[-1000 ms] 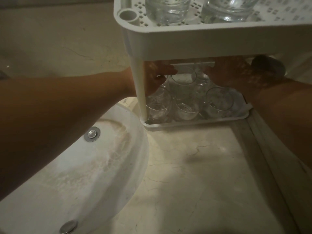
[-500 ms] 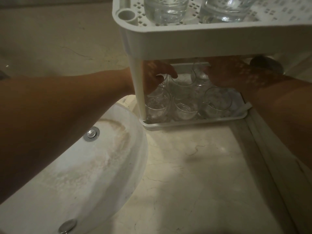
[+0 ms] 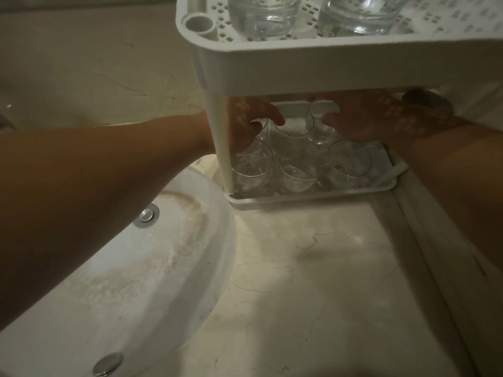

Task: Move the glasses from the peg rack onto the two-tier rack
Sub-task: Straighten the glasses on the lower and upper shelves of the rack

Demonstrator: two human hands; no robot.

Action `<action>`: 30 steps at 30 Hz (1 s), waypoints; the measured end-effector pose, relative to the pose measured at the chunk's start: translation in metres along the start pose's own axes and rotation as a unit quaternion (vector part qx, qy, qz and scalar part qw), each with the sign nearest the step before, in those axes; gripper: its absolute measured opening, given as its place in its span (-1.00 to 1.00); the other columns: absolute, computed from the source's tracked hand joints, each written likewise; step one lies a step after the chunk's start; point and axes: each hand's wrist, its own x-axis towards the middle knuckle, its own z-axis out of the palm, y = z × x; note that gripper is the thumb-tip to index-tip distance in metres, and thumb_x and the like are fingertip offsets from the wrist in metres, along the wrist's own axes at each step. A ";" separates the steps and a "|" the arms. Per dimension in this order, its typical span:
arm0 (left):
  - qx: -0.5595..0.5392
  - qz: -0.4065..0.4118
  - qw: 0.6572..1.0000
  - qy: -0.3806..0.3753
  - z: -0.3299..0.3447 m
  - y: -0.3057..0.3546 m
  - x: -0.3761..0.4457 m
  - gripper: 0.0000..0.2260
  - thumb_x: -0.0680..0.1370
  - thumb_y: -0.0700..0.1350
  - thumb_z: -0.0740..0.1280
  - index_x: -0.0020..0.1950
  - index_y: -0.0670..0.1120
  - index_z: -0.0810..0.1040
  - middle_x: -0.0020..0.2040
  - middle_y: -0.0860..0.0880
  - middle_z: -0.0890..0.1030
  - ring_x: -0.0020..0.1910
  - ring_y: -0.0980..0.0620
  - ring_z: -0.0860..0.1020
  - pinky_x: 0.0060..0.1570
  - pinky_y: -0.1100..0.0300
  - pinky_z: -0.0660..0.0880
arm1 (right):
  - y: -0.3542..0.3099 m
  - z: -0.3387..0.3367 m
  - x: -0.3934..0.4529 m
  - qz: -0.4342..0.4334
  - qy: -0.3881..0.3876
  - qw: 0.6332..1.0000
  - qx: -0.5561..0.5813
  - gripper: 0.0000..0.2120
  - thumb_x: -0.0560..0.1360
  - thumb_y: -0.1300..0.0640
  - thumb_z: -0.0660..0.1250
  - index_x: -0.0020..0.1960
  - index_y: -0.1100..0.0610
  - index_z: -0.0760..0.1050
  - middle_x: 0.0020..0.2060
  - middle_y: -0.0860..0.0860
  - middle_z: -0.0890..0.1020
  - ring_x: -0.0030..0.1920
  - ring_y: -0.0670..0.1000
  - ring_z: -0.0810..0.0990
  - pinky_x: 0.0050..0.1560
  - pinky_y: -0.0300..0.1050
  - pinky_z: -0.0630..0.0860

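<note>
Dim, warm light is falling from above, leaving the whole view murky and slightly soft. It is passing through the perforated top shelf of the two-tier rack (image 3: 340, 63) and scattering small bright dots over the right hand (image 3: 381, 118) and left hand (image 3: 245, 121) beneath it. The bench (image 3: 313, 281) is glowing palest near the middle, with shadow deepening toward the corners. The wide lens is bowing the sink (image 3: 163, 268) rim and rack edges. Both forearms are looking dark and blurred.
</note>
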 end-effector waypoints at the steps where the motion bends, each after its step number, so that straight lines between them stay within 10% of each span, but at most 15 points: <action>1: 0.000 0.003 1.000 0.000 0.000 -0.001 0.000 -0.63 0.62 -0.32 0.22 0.29 0.02 0.62 0.44 0.07 0.47 0.43 0.11 0.40 0.43 0.33 0.23 | 0.000 0.000 0.000 0.007 -0.005 1.000 0.016 -0.61 0.54 0.03 0.28 0.30 -0.29 0.36 0.32 -0.05 0.49 0.21 0.06 0.51 0.11 -0.11 0.40; 12: 0.000 0.007 1.000 0.007 0.003 -0.005 0.003 -0.61 0.61 -0.34 0.20 0.29 0.01 0.62 0.43 0.04 0.49 0.41 0.10 0.41 0.21 0.61 0.16 | -0.002 -0.003 -0.015 0.002 -0.020 1.000 0.012 -0.62 0.57 0.07 0.33 0.32 -0.23 0.36 0.41 -0.06 0.41 0.38 0.04 0.38 0.22 -0.18 0.24; 30: -0.020 -0.015 0.999 -0.021 -0.002 0.002 0.000 -0.62 0.64 -0.32 0.19 0.35 0.00 0.58 0.46 0.04 0.46 0.45 0.08 0.39 0.46 0.25 0.23 | -0.004 -0.008 -0.031 0.019 -0.032 0.999 0.034 -0.52 0.51 0.11 0.38 0.36 -0.24 0.39 0.42 -0.06 0.42 0.36 0.03 0.40 0.16 -0.22 0.25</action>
